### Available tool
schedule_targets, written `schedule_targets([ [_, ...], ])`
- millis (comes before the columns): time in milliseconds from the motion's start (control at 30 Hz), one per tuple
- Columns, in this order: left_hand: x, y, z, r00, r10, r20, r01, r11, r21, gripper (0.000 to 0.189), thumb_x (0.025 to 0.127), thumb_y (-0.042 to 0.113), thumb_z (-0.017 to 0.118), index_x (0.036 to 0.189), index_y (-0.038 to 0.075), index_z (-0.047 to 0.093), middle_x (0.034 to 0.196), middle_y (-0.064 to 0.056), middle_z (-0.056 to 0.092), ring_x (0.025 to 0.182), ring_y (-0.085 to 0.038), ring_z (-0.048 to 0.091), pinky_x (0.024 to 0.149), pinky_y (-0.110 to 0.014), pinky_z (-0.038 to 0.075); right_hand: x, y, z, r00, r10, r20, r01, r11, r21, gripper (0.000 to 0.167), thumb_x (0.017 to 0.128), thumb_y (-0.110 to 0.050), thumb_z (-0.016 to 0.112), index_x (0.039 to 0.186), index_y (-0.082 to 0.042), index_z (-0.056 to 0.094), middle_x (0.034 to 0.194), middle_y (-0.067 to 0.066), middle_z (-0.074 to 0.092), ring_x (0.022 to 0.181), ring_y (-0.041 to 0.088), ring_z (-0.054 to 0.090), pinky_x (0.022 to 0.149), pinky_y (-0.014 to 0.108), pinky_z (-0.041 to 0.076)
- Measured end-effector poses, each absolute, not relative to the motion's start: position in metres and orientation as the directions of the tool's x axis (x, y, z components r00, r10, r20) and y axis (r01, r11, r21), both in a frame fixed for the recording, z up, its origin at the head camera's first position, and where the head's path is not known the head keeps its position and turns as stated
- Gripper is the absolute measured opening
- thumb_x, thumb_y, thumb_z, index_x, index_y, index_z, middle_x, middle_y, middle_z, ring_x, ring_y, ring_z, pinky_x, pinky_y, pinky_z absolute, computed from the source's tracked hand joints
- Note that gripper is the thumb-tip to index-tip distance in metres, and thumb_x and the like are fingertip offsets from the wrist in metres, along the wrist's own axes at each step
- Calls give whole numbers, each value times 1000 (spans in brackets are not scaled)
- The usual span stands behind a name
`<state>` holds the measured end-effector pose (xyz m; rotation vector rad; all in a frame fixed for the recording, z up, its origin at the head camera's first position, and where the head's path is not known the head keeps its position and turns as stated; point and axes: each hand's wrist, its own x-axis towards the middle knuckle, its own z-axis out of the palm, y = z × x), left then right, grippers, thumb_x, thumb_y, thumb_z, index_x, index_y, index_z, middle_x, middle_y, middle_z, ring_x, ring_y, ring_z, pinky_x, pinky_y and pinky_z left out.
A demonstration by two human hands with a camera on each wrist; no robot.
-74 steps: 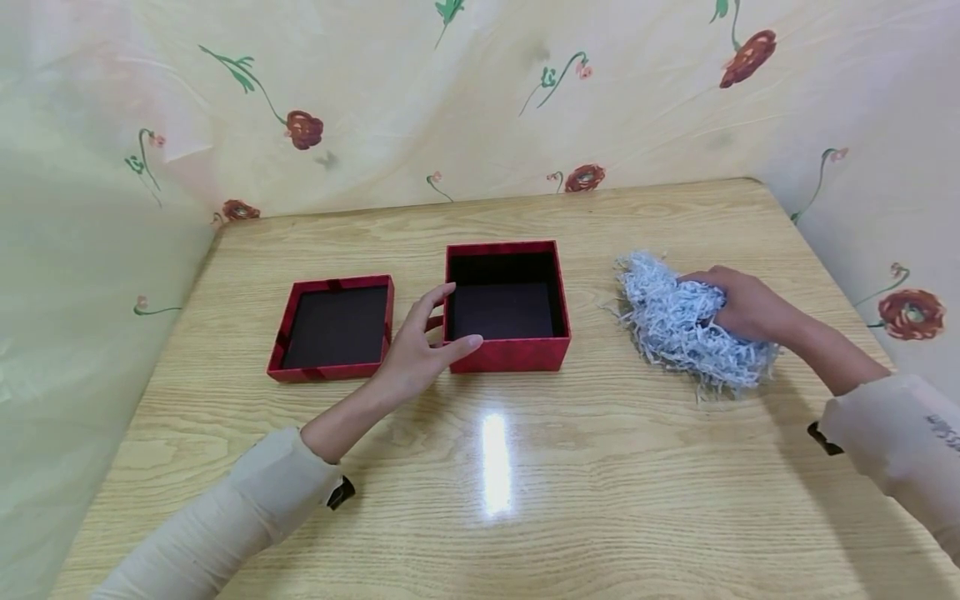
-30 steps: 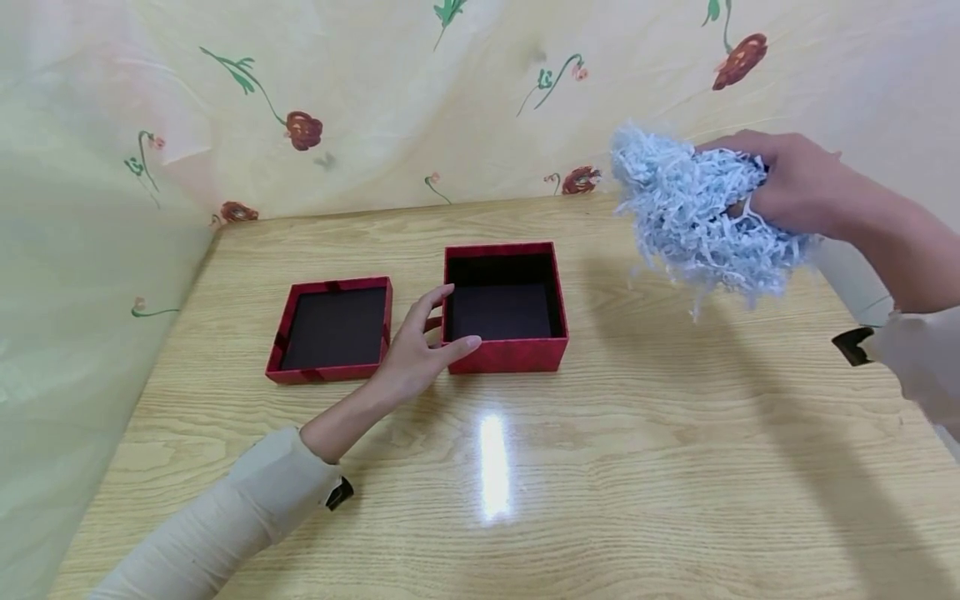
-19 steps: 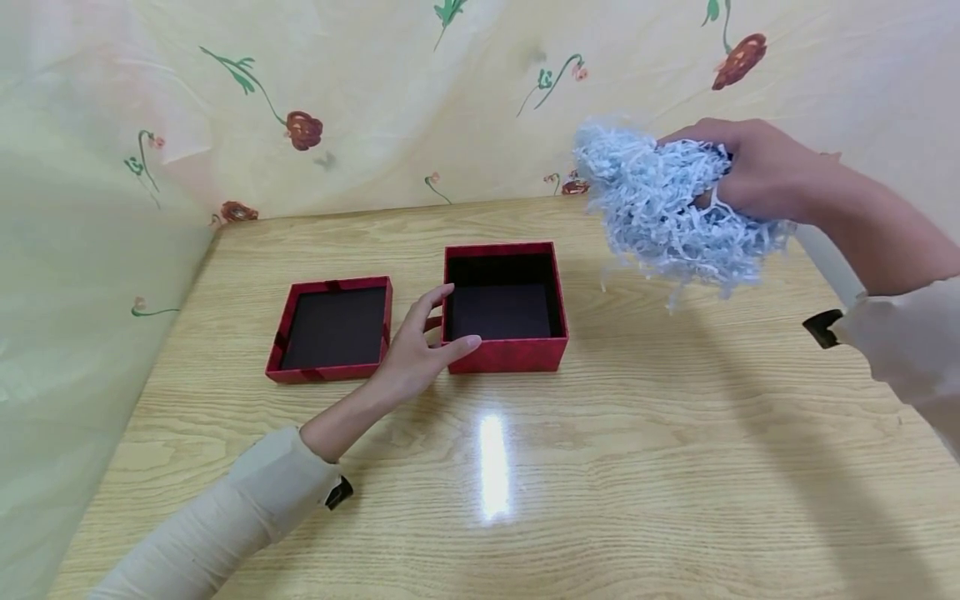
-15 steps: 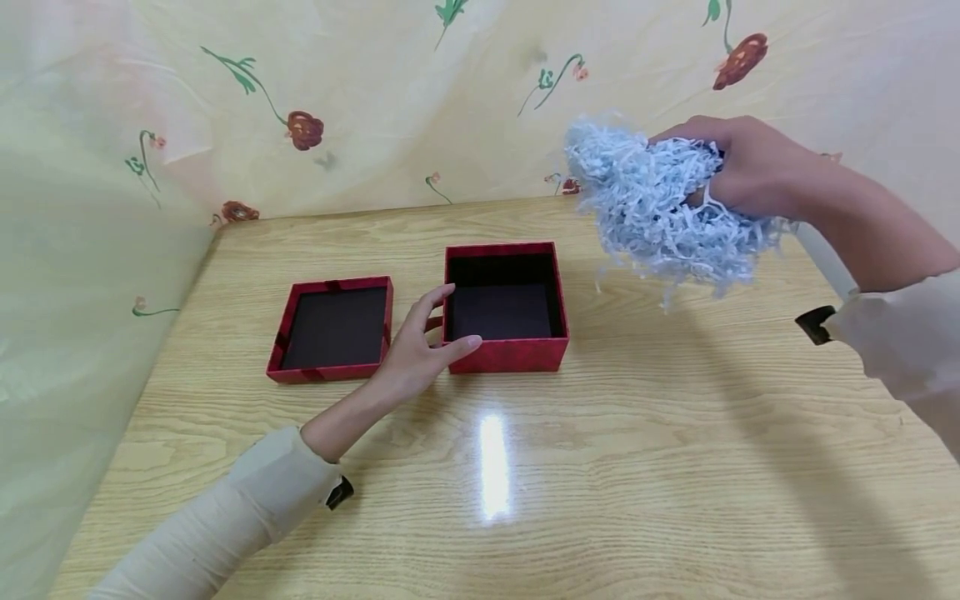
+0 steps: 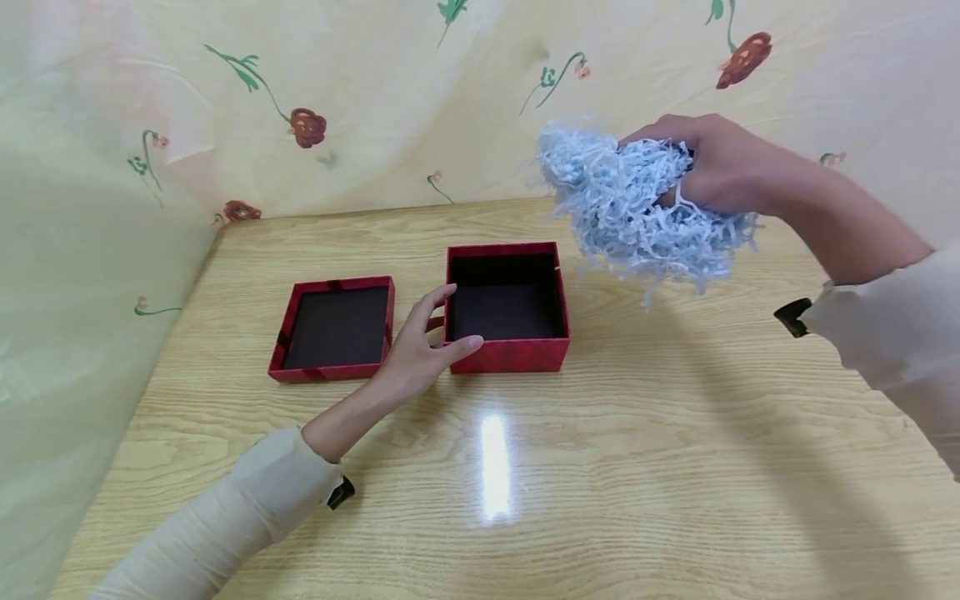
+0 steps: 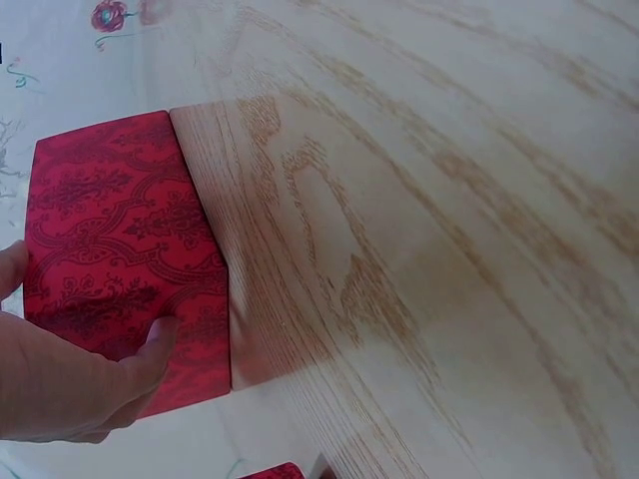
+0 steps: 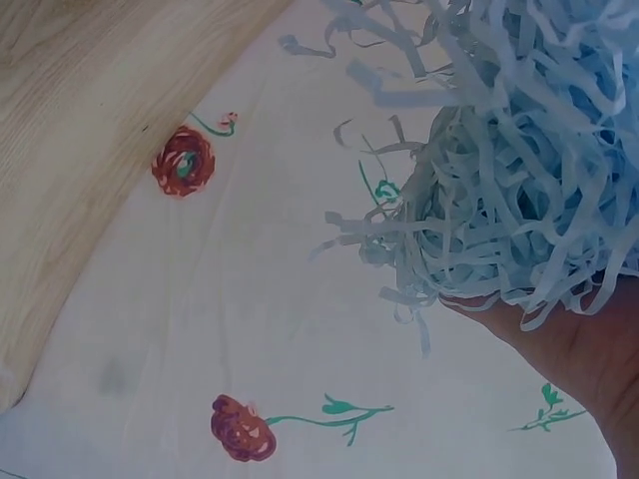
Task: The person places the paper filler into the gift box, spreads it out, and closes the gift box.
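A red patterned box (image 5: 510,357) with a dark inside stands uncovered in mid-table. At its left front corner my left hand (image 5: 416,354) holds it, thumb on the front wall and fingers along the left side. The left wrist view shows that thumb against the box's red wall (image 6: 130,230). Raised above the table to the right of the box, my right hand (image 5: 727,167) grips a big bundle of pale blue shredded paper (image 5: 630,200). In the right wrist view the shredded paper (image 7: 529,180) hides most of the fingers.
Left of the box lies a shallow red lid (image 5: 337,329), dark inside facing up. Everything stands on a light wood table (image 5: 600,467). Flower-printed sheeting (image 5: 375,100) hangs behind and at the sides.
My right hand has lifted the shredded paper off the right side of the table and carried it left towards the box. The left hand and the box have stayed in place.
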<state>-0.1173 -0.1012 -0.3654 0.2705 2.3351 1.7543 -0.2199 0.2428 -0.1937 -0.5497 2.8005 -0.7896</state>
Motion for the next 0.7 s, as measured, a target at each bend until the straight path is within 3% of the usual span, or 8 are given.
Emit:
schedule_targets([
  [367, -118, -99, -365, -962, 270, -50, 27, 275, 961, 77, 87, 33, 73, 150, 27, 29, 153, 5, 22, 139, -23, 26, 105, -48, 39, -222, 223, -200, -893, -444, -70, -342, 773, -535, 63, 79, -15, 78, 138, -22, 54, 132, 8, 49, 106, 29, 45, 74, 19, 43],
  [567, -119, -98, -364, -961, 269, -71, 5, 271, 962, 78, 88, 27, 72, 151, 25, 26, 156, 2, 19, 141, -25, 24, 106, -49, 38, -225, 209, -203, -867, -495, -62, -394, 756, -522, 60, 81, -17, 77, 137, -20, 55, 130, 9, 50, 109, 30, 45, 89, 42, 43],
  [700, -116, -95, -353, -959, 270, -86, -11, 268, 963, 77, 90, 19, 70, 152, 18, 25, 157, -3, 18, 141, -28, 23, 106, -50, 37, -226, 200, -205, -846, -530, -66, -416, 732, -540, 59, 81, -11, 75, 136, -17, 55, 129, 10, 51, 110, 31, 45, 95, 51, 42],
])
